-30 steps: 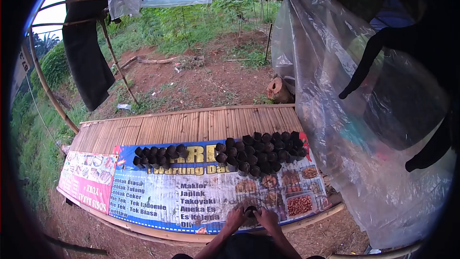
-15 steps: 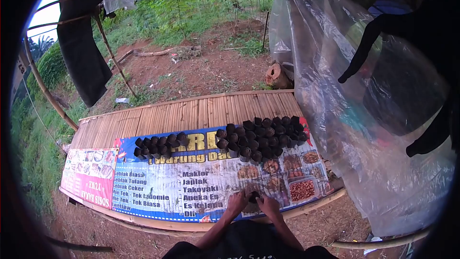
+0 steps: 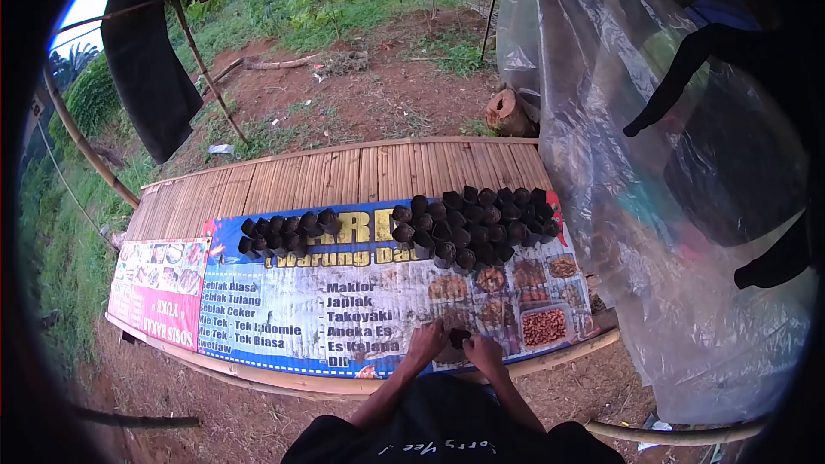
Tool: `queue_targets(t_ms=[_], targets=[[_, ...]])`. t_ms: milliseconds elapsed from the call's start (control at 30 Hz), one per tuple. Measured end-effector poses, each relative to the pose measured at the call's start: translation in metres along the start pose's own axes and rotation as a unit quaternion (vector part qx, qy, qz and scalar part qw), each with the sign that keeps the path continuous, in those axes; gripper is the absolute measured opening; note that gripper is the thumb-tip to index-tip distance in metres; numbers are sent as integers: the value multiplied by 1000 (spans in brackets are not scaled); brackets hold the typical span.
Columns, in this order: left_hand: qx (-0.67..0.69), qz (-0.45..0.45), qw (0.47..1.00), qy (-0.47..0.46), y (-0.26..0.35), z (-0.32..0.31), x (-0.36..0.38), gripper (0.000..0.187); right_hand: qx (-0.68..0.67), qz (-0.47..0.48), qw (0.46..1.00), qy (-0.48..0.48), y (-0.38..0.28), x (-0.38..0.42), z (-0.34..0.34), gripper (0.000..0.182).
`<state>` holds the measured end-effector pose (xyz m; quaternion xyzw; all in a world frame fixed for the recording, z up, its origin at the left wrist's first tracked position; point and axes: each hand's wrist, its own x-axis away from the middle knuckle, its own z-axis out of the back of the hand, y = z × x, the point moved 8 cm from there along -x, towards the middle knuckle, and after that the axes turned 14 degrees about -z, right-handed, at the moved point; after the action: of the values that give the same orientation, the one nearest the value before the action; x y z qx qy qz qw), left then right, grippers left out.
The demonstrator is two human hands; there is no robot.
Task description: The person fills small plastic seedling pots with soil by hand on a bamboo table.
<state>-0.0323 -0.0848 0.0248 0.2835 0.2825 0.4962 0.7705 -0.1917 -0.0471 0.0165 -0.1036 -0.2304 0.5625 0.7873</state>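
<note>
A small black seedling bag (image 3: 460, 338) stands upright near the front edge of the banner, between my two hands. Its rim is pinched on the right side by my right hand (image 3: 485, 353), whose fingers are closed. My left hand (image 3: 426, 343) is just to the left of the bag, resting low over the banner with its fingers drawn together; what is in them, if anything, is too small to make out. Farther back stands a large cluster of similar black bags (image 3: 473, 228), packed close together. A smaller group of black bags (image 3: 288, 234) stands to the left of it.
A printed banner (image 3: 284, 309) covers the front of a bamboo-slat table (image 3: 344, 170). Clear plastic sheeting (image 3: 593, 206) hangs along the right side. A cut log (image 3: 509, 112) lies behind the table, on bare soil with plants beyond. Bamboo poles (image 3: 206, 69) stand at left.
My left hand has drawn slightly away from the seedling bag, while my right hand stays at its rim. The camera view has tilted down a little, so the table sits higher in the frame.
</note>
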Motion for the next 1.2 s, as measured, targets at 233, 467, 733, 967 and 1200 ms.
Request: queue_targets(t_ms=[233,467,733,967,1200], targets=[[-10,46,996,-73,-6,-15,7,28,21,31,999,35,-13,-8,12,34],[-9,-23,1000,-6,3,-1,-6,27,-8,18,1000,14,-5,-7,6,29],[-26,43,999,-20,9,1,4,31,15,-1,1000,16,-21,-3,28,33],[3,13,1000,-19,11,-2,0,21,10,92,995,40,-24,-11,21,23],[-12,19,1000,-5,12,3,-2,17,-24,48,997,63,-10,-11,6,23]])
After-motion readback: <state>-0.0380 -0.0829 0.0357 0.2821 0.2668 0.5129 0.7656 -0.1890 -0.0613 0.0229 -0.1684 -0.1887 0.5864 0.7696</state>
